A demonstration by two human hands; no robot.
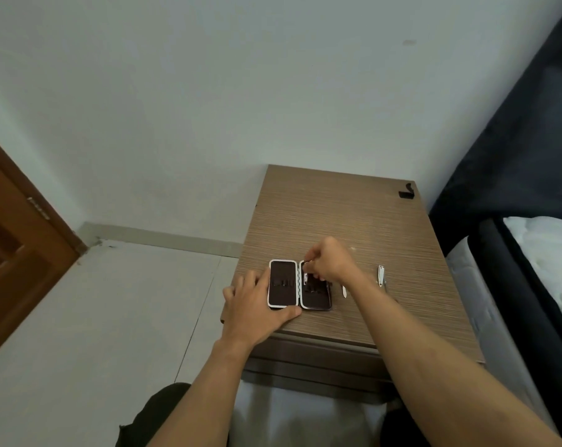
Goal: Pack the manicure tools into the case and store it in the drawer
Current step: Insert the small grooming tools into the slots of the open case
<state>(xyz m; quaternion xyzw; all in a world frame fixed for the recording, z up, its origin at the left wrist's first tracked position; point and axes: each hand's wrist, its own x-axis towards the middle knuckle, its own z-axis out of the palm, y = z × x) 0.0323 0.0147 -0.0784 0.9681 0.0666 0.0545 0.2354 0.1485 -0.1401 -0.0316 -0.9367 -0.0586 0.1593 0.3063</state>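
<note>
A manicure case [283, 283] with white rims and dark lining lies open flat near the front of the wooden bedside cabinet [337, 214]. My left hand [257, 306] rests on the case's left half, thumb along its front edge. My right hand [329, 261] hovers over the right half, fingers pinched on a small metal tool [306, 269] at that half's top left. A nail clipper [381, 275] and a slim white tool [344, 291] lie on the cabinet top to the right of the case.
A small black object [406, 191] sits at the cabinet's back right corner. Drawer fronts [311, 359] show below the top's front edge. A bed with a dark frame [515, 253] stands close on the right, a wooden door [15, 253] on the left.
</note>
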